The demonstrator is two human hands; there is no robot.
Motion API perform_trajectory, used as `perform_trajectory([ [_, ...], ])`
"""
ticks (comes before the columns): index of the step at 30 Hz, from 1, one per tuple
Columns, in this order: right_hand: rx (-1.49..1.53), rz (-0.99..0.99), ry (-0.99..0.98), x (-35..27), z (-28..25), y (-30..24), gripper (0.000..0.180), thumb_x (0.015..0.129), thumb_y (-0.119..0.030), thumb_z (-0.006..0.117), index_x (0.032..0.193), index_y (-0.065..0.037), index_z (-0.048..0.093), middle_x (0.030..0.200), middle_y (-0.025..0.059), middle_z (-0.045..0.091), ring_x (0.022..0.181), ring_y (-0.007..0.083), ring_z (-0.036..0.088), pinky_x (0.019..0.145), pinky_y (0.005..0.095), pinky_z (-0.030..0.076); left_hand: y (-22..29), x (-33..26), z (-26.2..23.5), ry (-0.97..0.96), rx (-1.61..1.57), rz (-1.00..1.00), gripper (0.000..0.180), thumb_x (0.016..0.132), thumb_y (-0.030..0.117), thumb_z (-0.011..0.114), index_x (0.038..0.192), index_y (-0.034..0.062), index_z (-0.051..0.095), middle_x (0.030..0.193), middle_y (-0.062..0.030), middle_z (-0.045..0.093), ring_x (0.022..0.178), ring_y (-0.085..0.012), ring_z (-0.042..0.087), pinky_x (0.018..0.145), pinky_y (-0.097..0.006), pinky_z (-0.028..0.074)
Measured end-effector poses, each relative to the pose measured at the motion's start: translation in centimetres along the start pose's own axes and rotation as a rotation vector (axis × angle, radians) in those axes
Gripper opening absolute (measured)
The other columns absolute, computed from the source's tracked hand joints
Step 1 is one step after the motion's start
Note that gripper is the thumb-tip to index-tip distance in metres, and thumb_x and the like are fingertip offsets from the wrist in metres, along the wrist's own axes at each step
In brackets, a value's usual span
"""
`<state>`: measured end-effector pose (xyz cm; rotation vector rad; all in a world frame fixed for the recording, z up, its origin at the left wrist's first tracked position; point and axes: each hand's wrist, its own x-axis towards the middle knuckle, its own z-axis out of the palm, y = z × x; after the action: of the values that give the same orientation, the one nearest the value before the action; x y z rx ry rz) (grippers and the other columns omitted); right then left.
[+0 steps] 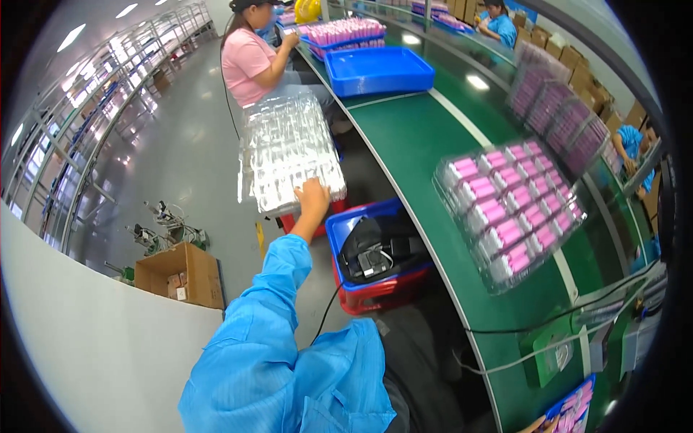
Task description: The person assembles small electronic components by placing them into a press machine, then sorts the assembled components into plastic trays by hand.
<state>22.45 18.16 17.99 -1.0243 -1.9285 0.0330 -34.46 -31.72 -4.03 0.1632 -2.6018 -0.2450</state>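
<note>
Several left fingers on silvery trays, near edge; open floor leftward.

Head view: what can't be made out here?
All in the head view:
Left hand: how it grips underneath, hidden by the hand and the clear tray stack.
Number of trays in that stack: lost in glare.
Right hand: can't be identified; the fingers at lower right are cut off by the bottom edge, owner unclear.
Blue crate: its bottom, covered by black fabric.
Cardboard box: contents too small to identify.
</note>
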Motion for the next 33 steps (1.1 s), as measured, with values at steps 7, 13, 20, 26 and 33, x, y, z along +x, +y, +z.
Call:
perform_trajectory([
  [7, -0.18, -0.024, -0.049, 0.1, -1.6, -0.8, 0.037, 0.097, -0.026, 0.07, 0.117, 0.005, 0.065, 0.111, 0.0221, 0.066, 0.1, 0.0362, 0.063, 0.09, 0.044, 0.052, 3.4, -0.1, 0.1, -0.187, -0.145, 0.308, 0.035, 0.088, 0.019, 0.066, 0.117, 0.0012, 0.06, 0.109, -0.0146, 0.061, 0.104, -0.0338, 0.059, 0.085, -0.05, 0.048],
  [13, 0.033, 0.077, 0.036, -0.6, 0.3, 2.7, 0.043, 0.095, -0.031, 0.073, 0.119, 0.003, 0.065, 0.113, 0.0215, 0.067, 0.099, 0.0359, 0.064, 0.088, 0.0448, 0.052, 0.6, 0.5, 0.1, -0.074, -0.117, 0.274, 0.034, 0.087, 0.011, 0.064, 0.118, -0.0009, 0.059, 0.108, -0.0167, 0.061, 0.104, -0.0363, 0.059, 0.085, -0.048, 0.05],
  [20, 0.18, 0.05, 0.018, -0.7, 1.0, 5.1, 0.037, 0.102, -0.015, 0.062, 0.134, 0.004, 0.06, 0.123, 0.0141, 0.063, 0.104, 0.022, 0.059, 0.092, 0.0325, 0.05, 1.0, 1.1, 0.1, -0.195, -0.356, 0.53, 0.04, 0.081, -0.005, 0.058, 0.12, -0.0009, 0.064, 0.114, -0.0191, 0.061, 0.109, -0.0395, 0.058, 0.095, -0.045, 0.05],
  [26, 0.155, 0.042, -0.03, -0.6, 1.9, 6.1, 0.036, 0.103, -0.015, 0.061, 0.134, 0.001, 0.061, 0.11, 0.0115, 0.061, 0.098, 0.0213, 0.057, 0.087, 0.0328, 0.049, 0.3, 2.9, 0.5, -0.211, -0.331, 0.539, 0.038, 0.081, -0.004, 0.059, 0.118, -0.001, 0.064, 0.113, -0.0197, 0.061, 0.11, -0.0396, 0.058, 0.095, -0.044, 0.051],
  [33, 0.157, 0.135, 0.035, -0.6, 1.2, 1.9, 0.048, 0.095, -0.031, 0.074, 0.124, 0.005, 0.063, 0.112, 0.0218, 0.068, 0.098, 0.0339, 0.064, 0.086, 0.043, 0.053, 0.3, 2.0, 0.0, -0.149, -0.088, 0.601, 0.039, 0.077, 0.007, 0.068, 0.116, 0.0088, 0.067, 0.111, -0.01, 0.063, 0.11, -0.0313, 0.059, 0.084, -0.043, 0.052],
])
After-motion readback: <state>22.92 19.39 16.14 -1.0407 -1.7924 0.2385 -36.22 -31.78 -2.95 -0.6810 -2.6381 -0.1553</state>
